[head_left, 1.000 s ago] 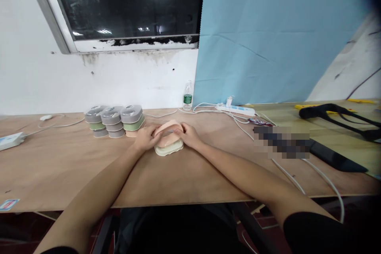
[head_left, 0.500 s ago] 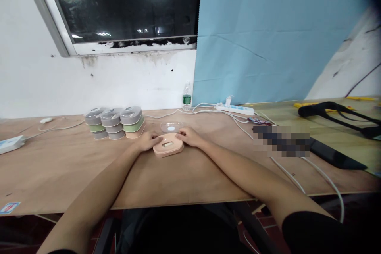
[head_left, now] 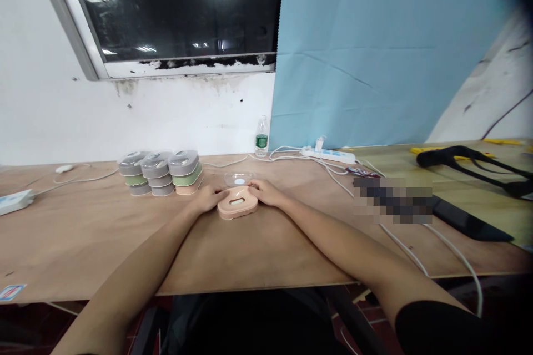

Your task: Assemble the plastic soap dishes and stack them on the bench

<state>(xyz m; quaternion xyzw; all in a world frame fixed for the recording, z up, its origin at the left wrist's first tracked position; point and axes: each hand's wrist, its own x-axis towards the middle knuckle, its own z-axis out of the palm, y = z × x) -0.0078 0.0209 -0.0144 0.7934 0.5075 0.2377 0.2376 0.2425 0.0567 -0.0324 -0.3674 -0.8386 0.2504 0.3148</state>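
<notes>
A pink plastic box [head_left: 228, 211] with rounded corners and an oval slot in its top sits on the wooden table in front of me. My left hand [head_left: 208, 198] grips its far left side, thumb on the top. At the far right corner my right hand [head_left: 265, 193] holds it in the same way, thumb and fingers closed on the edge. Fingertips behind the box are partly hidden. Just beyond the box lies a clear plastic lid [head_left: 250, 176] with a round white label.
To the left stand stacked grey, green and pink boxes [head_left: 185, 165] with clear lids. At the back are a water bottle [head_left: 261, 141] and a white power strip [head_left: 333, 154]. Cables [head_left: 402, 244] and a black flat object [head_left: 468, 219] lie on the right.
The pink box has shifted very slightly to the right between my hands. Both hands keep their hold on it.
</notes>
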